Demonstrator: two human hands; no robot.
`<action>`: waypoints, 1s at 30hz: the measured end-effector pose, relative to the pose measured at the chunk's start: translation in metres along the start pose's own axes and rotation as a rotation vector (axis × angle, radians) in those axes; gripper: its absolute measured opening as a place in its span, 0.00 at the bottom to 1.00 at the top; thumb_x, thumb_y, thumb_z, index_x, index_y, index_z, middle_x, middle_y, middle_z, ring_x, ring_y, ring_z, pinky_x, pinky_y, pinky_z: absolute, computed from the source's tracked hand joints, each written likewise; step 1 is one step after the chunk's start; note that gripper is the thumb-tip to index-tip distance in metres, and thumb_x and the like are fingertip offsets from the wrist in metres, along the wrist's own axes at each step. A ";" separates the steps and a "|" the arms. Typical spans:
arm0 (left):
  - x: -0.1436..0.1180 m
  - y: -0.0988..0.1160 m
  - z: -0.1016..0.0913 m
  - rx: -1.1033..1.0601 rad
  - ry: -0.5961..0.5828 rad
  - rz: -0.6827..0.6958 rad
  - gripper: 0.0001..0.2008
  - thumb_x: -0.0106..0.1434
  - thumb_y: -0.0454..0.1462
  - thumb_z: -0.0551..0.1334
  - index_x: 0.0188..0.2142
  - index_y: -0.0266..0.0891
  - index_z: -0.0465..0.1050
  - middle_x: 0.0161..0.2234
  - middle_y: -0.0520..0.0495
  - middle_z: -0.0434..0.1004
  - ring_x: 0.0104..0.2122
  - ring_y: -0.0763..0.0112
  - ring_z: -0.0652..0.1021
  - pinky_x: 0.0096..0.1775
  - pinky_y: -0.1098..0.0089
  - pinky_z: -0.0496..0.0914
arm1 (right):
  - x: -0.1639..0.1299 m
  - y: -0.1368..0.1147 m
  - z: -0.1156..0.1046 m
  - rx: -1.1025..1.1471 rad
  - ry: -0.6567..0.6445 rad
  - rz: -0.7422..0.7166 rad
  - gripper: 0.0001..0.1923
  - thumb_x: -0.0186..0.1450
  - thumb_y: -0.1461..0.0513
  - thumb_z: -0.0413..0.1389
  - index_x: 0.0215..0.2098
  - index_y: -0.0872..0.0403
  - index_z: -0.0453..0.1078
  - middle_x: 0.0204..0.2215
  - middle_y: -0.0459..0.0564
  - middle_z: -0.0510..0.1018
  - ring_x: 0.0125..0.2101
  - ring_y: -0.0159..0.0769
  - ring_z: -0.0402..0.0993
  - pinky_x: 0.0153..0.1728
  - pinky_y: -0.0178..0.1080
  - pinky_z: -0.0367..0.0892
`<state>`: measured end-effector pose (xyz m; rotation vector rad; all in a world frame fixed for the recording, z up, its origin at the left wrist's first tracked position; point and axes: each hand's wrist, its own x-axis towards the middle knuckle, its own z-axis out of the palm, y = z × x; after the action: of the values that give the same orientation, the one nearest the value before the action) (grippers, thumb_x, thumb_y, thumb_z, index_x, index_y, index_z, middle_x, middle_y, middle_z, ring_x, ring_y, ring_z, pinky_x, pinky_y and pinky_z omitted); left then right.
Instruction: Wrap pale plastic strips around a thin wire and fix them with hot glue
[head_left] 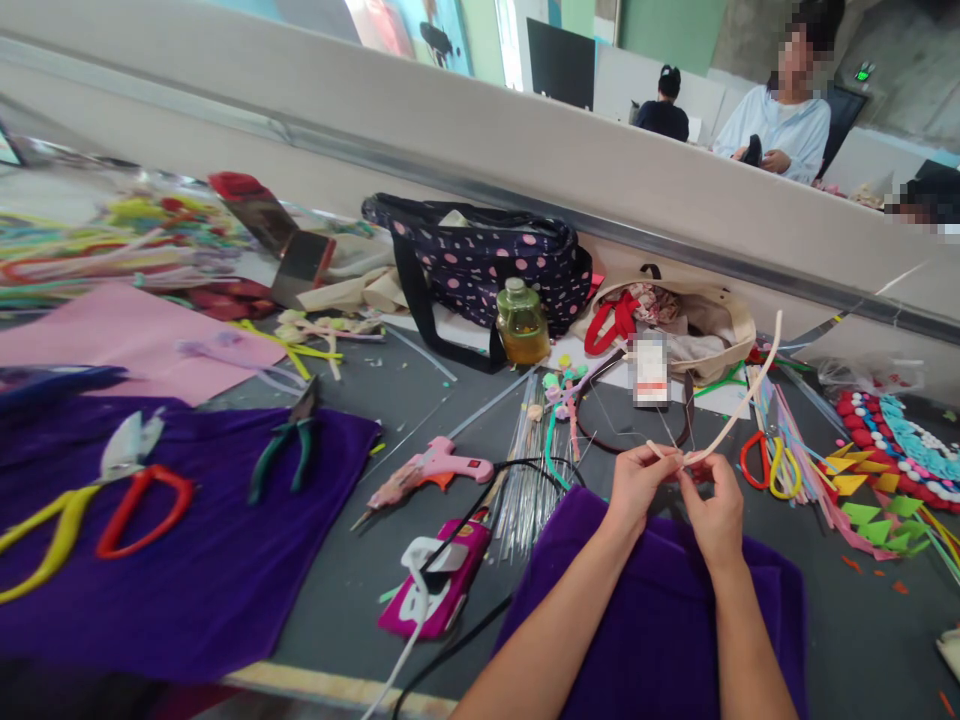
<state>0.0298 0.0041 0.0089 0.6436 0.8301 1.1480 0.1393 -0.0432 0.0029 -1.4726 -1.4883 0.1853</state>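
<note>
A pale cream pipe cleaner point(759, 385) is pinched between the fingertips of both hands, and its long free end curves up to the right. My left hand point(636, 482) is closed on it near one end. Close beside it, my right hand point(714, 498) grips the same stem, with the fingers curled. What lies between the fingertips is partly hidden. Both hands are above a folded purple cloth point(645, 620). Just beyond them lies a dark brown hoop point(688, 415), with a white tag point(649, 372) near it.
Left of me lie a pink glue gun point(442, 463), a magenta power strip point(442, 585) with cables, green-handled pliers point(289, 450) and large scissors point(131, 460). Clear sticks point(525, 490) and small scissors point(771, 465) flank my hands. Behind stand a glass bottle point(523, 325) and dotted bag point(480, 260).
</note>
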 end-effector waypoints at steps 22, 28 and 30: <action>-0.003 0.001 0.003 -0.011 -0.037 0.010 0.09 0.42 0.37 0.72 0.23 0.34 0.78 0.21 0.49 0.77 0.22 0.74 0.73 0.29 0.73 0.68 | -0.002 0.008 -0.003 0.016 0.088 0.080 0.09 0.64 0.57 0.55 0.33 0.54 0.72 0.30 0.49 0.78 0.28 0.35 0.74 0.34 0.37 0.70; -0.002 0.001 0.002 0.044 -0.104 0.004 0.12 0.42 0.38 0.73 0.24 0.34 0.75 0.22 0.50 0.75 0.21 0.76 0.72 0.28 0.73 0.67 | 0.001 0.005 -0.004 0.114 0.053 0.186 0.11 0.63 0.55 0.56 0.32 0.54 0.72 0.27 0.48 0.79 0.27 0.35 0.74 0.31 0.36 0.69; -0.002 0.001 0.001 0.068 -0.132 0.010 0.12 0.42 0.38 0.73 0.24 0.35 0.73 0.23 0.51 0.75 0.20 0.77 0.71 0.26 0.74 0.66 | 0.002 0.003 -0.004 0.142 0.044 0.199 0.11 0.63 0.55 0.56 0.31 0.54 0.72 0.28 0.48 0.79 0.28 0.35 0.74 0.31 0.35 0.69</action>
<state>0.0304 0.0026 0.0107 0.7726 0.7568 1.0783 0.1446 -0.0433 0.0042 -1.4984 -1.2668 0.3693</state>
